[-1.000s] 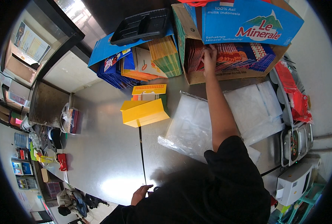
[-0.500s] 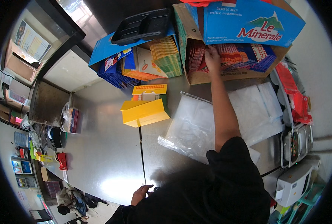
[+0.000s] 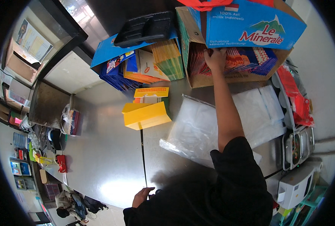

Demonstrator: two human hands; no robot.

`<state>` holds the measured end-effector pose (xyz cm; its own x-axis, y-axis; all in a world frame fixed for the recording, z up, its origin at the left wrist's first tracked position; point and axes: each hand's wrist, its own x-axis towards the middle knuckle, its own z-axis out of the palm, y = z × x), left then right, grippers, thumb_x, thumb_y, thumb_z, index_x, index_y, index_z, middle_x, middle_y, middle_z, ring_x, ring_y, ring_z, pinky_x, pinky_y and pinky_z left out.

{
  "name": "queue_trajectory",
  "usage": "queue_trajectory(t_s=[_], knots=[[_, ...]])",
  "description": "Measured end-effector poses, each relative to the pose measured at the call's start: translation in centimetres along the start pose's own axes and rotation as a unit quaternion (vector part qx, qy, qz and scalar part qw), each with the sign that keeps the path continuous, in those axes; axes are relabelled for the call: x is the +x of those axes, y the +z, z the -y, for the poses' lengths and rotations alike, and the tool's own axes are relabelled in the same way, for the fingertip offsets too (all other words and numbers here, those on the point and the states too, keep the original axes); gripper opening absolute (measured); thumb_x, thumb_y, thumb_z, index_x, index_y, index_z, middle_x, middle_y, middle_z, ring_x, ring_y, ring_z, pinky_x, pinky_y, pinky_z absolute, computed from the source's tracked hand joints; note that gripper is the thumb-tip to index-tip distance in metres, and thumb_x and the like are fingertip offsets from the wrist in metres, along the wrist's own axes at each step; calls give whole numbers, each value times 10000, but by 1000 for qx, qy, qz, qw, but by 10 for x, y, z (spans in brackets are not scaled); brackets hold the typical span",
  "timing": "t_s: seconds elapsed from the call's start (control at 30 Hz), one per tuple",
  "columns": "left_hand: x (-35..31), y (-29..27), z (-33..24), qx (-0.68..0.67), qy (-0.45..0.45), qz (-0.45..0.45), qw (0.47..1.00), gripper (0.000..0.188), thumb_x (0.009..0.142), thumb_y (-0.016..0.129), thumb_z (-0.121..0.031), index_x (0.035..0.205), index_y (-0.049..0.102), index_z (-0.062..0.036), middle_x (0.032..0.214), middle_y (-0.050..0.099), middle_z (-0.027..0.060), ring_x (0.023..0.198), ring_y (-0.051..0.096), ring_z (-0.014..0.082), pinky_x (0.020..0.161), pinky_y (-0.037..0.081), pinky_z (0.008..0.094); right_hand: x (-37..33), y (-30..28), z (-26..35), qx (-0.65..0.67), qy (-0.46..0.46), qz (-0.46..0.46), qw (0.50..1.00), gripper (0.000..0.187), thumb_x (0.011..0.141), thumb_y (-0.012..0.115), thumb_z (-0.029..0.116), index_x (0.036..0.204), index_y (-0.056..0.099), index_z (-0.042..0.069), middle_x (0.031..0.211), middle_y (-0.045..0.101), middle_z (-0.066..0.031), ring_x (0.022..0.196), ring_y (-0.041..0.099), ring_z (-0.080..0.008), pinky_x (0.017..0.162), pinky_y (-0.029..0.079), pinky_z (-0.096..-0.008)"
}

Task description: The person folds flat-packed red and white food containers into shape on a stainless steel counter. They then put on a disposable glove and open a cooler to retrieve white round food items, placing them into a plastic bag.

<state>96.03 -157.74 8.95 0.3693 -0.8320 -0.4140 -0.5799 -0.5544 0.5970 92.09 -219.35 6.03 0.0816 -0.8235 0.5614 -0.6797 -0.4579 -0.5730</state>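
My right hand [image 3: 215, 60] reaches into a blue cardboard box [image 3: 246, 32] at the far right. Its thumb and fingers are spread over a row of folded cardboard sleeves [image 3: 237, 59], red, orange and blue, standing on edge. The fingertips are partly hidden among them, and no sleeve is lifted out. My left hand [image 3: 142, 196] is low at the near table edge, fingers extended, with no object visible in it. Mid-table, a yellow folded carton [image 3: 146, 115] stands in front of another yellow-and-red carton [image 3: 151, 92].
Clear plastic bags [image 3: 194, 122] lie under my right forearm. A second blue box [image 3: 101, 54] holds more flat cartons, with a black compartment tray [image 3: 145, 28] on top. Metal food trays [image 3: 298, 147] and a white machine [image 3: 299, 184] stand right. A person [image 3: 67, 205] is at lower left.
My right hand has shifted slightly right along the folded sleeves, and its thumb now stands apart from its fingers. My left hand stays nearly in place.
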Motion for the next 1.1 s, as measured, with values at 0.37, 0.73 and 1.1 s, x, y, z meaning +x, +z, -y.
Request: queue_trajectory(t_s=[0.37,0.73,1.1], knots=[[2,11,17,43,-38,55,997,373,885,567,-264,1227,518,-124,1121,590,148,1009,586,304,867,470,411,60,41,-1,-132,-127,166,969,664,744,671,430,1236,498,18,1268,461,-270,1142,446,-451,965,377,-500],[-1,37,28,-3,-16,-52,999,357,880,507,-261,1218,505,-145,1173,568,121,1086,544,317,914,442,437,115,85,-30,-252,-180,234,921,698,729,675,446,1238,486,7,1218,497,-277,1116,484,-436,930,411,-479],[-32,29,57,-12,27,-54,998,302,875,549,-226,1164,547,-141,1098,602,118,999,589,311,842,481,407,-12,-27,-68,-11,-14,37,999,686,745,724,333,1236,442,-54,1136,562,-233,1043,565,-361,908,447,-379]])
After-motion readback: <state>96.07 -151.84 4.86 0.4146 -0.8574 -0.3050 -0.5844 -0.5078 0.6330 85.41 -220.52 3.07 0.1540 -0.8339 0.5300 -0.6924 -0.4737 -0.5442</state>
